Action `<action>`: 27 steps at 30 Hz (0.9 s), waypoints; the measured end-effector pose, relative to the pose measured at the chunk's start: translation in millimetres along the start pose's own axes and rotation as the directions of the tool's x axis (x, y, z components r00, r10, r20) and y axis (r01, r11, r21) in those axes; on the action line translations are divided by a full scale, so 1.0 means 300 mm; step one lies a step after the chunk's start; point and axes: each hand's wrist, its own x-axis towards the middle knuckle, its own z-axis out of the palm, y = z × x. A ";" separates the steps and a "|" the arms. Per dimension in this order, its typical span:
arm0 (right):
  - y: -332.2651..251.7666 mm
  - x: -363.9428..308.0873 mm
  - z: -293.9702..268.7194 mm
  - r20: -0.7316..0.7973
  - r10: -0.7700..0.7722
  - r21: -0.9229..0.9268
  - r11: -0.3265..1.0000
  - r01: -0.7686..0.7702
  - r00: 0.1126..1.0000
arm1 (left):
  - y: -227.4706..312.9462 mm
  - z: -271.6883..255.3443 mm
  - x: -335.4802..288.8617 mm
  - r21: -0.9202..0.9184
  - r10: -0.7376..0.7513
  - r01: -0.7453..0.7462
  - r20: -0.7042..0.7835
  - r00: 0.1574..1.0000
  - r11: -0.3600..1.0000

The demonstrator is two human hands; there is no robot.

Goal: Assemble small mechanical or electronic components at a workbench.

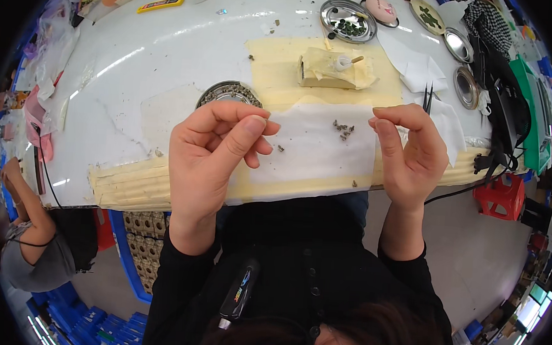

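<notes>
Both of my hands are raised over the near edge of the table, one at each side of a white sheet (314, 168). My left hand (211, 149) has its thumb and forefinger pinched, the other fingers curled. Thumb and fingertips also meet on my right hand (413, 149). Anything between the fingertips is too small to make out in either hand. Several tiny dark metallic parts (344, 133) lie loosely on the sheet, mostly toward its right. Just beyond my left hand stands a round metal dish (231, 82) full of similar parts, partly hidden by that hand.
Behind the sheet sits a yellow-taped block (313, 73) bearing a small white pot with a stick. Black tweezers (427, 99) lie beyond my right hand. Farther back is a metal tray (322, 20) of green pieces. A co-worker (37, 246) sits left; a red stool (501, 197) stands right.
</notes>
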 end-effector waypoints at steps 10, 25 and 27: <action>-0.045 -0.048 -0.139 0.570 -0.009 -0.180 0.974 0.136 0.821 | -0.011 -0.037 -0.005 -0.033 0.061 -0.063 -0.064 0.996 0.997; -0.052 -0.045 -0.078 0.423 0.052 -0.149 0.989 0.013 0.904 | 0.008 -0.048 -0.013 0.107 0.120 -0.107 -0.123 0.985 0.989; -0.060 -0.026 -0.043 0.374 -0.039 -0.105 0.991 0.084 0.927 | 0.012 -0.062 -0.008 0.459 0.312 -0.214 -0.149 0.938 0.862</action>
